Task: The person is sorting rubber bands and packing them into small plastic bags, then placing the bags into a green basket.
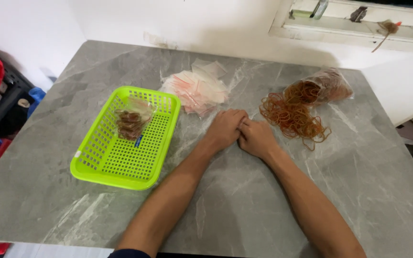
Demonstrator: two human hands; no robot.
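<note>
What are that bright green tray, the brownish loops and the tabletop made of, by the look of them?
The lime-green perforated tray looks like moulded plastic: an even grid of holes and a slight sheen. The tangled brown loops appear to be rubber bands, thin, limp and matte. The grey veined tabletop looks like polished stone or a stone-look laminate; the pale veins alone cannot settle which.

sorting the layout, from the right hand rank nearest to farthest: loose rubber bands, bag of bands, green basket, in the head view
From the right hand:
1. loose rubber bands, just right of it
2. bag of bands, farther right and back
3. green basket, far left, past the left hand
</note>
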